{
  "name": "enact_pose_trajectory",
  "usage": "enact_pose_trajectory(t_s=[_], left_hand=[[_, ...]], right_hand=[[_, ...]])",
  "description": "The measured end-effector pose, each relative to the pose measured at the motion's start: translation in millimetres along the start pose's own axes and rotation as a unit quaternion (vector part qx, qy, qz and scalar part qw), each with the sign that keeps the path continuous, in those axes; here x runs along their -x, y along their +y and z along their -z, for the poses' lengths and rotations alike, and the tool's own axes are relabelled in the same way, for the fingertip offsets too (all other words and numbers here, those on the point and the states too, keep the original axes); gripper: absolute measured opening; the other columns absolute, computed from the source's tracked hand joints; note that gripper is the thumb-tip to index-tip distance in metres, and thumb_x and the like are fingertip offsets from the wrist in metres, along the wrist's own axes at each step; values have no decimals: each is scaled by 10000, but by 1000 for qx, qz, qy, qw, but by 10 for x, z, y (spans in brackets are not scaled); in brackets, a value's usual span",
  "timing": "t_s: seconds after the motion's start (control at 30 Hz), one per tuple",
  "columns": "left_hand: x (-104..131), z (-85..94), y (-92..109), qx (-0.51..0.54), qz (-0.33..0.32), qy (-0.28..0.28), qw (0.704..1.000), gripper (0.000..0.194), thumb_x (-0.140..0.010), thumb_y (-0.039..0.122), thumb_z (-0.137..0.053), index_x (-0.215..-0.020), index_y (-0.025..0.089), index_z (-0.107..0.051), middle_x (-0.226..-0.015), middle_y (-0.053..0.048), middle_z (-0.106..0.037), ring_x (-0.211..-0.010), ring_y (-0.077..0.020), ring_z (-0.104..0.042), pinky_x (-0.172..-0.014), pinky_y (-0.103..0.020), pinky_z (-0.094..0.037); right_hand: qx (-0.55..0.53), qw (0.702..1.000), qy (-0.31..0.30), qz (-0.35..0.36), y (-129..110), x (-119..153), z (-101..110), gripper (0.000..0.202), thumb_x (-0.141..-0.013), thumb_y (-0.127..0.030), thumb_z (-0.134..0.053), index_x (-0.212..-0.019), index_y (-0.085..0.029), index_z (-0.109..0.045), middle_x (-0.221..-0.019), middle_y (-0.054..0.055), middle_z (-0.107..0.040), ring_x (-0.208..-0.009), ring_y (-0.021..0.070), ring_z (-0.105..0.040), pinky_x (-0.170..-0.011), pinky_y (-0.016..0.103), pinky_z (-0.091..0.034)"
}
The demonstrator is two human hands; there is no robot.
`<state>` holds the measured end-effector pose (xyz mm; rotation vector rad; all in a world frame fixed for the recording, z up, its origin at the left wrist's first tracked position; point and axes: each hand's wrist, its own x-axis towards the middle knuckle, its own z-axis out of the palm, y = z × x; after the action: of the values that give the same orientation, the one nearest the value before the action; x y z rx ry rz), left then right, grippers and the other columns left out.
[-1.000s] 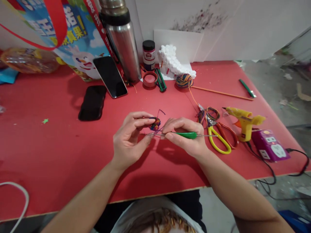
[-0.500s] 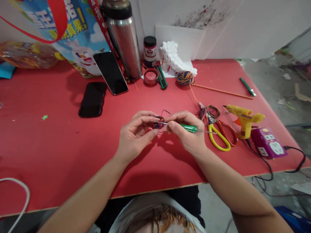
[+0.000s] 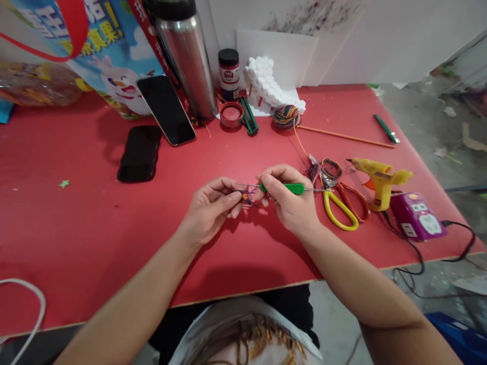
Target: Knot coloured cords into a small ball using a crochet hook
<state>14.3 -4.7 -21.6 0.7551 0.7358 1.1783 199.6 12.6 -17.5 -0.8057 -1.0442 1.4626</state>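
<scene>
Between the thumb and fingers of my left hand (image 3: pixel 213 210) is a small multicoloured crochet piece (image 3: pixel 247 196), partly covered by the fingertips. My right hand (image 3: pixel 291 200) is closed around a crochet hook (image 3: pixel 292 188) with a green handle. Its thin metal shaft points left and lies just over the crochet piece; whether a loop sits on it I cannot tell. Loose yarn strands show around the piece. Right of my right hand lie multicoloured yarn loops (image 3: pixel 331 168) and scissors (image 3: pixel 344 210) with one yellow and one red handle.
A yarn ball (image 3: pixel 286 117) rests by a thin orange stick (image 3: pixel 346 137). At right are a yellow glue gun (image 3: pixel 382 180) and a purple power box (image 3: pixel 418 215) with cables. Behind stand a steel flask (image 3: pixel 190 66) and a leaning phone (image 3: pixel 166 110); a dark case (image 3: pixel 139 153) lies at left.
The hook's shaft has shifted up to the crochet piece's upper edge, and the handle is more exposed. My left fingers have re-gripped the piece, thumb now on top. The whole view has shifted slightly.
</scene>
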Motion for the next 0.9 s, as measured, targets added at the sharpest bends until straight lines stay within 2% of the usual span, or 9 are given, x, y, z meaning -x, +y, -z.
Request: enact_pose_trajectory(t_s=[0.23,0.37,0.47,0.57,0.73,0.9], left_hand=[[-8,-52,56,89,85,-35,992,173,-778,193,-932,-916,140,-841,-856,-96,-796,-557,-39,-567,-566,-148,-494],[0,-63,41,81,100,-32,991,221,-736,172,-955,-924,126,-848,-903,-101,-788,-732,-113,-694,-508,-129,-441],[-7,-54,23,63,110,-37,991,196,-734,165,-960,-894,151,-848,-907,-87,-780,-719,-104,-671,-468,-131,-374],[-9,-49,13,48,108,-38,992,174,-736,175,-963,-856,174,-838,-861,-60,-755,-657,-86,-618,-457,-155,-338],[-6,-53,-7,10,88,-23,996,208,-732,229,-975,-874,184,-831,-887,-73,-758,-776,-153,-689,-470,-183,-349],[-18,-38,-29,-13,66,-8,998,219,-728,241,-979,-890,211,-836,-929,-69,-789,-739,-142,-673,-480,-195,-362]], right_hand=[[-32,999,-26,-33,21,10,-31,147,-934,-340,-835,-920,-220,-751,-733,-28,-790,-580,75,-667,-589,191,-572],[-36,998,-26,-34,15,14,-36,160,-932,-340,-837,-902,-212,-745,-736,-31,-788,-580,73,-666,-600,193,-579],[-39,998,-30,-31,7,13,-33,161,-931,-339,-838,-901,-212,-743,-743,-32,-788,-575,76,-659,-603,205,-582],[-41,998,-44,-28,1,14,-25,143,-939,-326,-833,-906,-212,-752,-757,-27,-794,-591,77,-662,-615,208,-576],[-28,999,-34,-29,-3,6,-15,149,-939,-332,-832,-896,-213,-753,-754,-29,-788,-593,78,-651,-622,214,-566],[-45,998,-33,-17,2,-22,-7,124,-953,-303,-817,-889,-213,-760,-753,-30,-785,-594,70,-644,-633,207,-562]])
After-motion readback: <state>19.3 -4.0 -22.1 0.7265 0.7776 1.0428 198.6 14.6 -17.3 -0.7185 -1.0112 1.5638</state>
